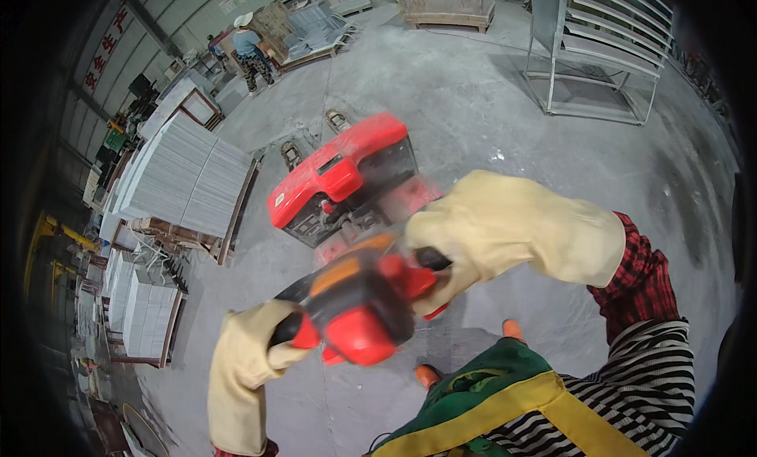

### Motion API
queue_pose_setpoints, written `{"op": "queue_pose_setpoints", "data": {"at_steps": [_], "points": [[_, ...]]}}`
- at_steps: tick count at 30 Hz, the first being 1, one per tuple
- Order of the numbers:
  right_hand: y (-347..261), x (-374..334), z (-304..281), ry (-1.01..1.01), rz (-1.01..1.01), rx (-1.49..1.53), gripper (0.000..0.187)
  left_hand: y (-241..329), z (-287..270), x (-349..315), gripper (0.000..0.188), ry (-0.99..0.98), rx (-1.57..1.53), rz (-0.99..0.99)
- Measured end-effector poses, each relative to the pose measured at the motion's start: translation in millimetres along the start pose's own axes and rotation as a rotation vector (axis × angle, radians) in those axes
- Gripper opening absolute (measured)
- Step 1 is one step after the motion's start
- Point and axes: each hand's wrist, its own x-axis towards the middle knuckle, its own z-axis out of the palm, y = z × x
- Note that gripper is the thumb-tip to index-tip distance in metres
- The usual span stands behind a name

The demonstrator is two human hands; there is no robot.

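Note:
A red and black electric pallet truck [374, 141] stands on the floor in front of me. Its control handle [359, 299], black with red and orange parts, rises toward me and is a little blurred. On the handle's left grip, my left hand [248, 354] is closed in a cream work glove. My right hand [473, 228], gloved the same way, wraps round the right grip; the glove hides most of its fingers. Beyond the red cover, the tips of two forks [337, 121] show, bare of any load.
Stacks of grey slabs [185, 173] on pallets line the left side, with more slabs [150, 307] nearer. A metal rack [599, 55] stands at the far right. A person [251, 53] in a pale hat is at the back left, near a wooden crate [448, 3] and a slab pile [315, 27].

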Motion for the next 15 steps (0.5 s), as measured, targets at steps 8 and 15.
{"op": "queue_pose_setpoints", "data": {"at_steps": [8,15], "points": [[90.5,4.0,-59.7,0.077,-0.492,0.281,0.042,61.9,-26.8,16.4,0.029,0.263,0.199,-0.01],[115.8,-20.5,-96.5,0.218,-0.64,-0.077,0.03,122.0,-45.0,10.8,0.03,0.291,0.141,-0.334]]}}
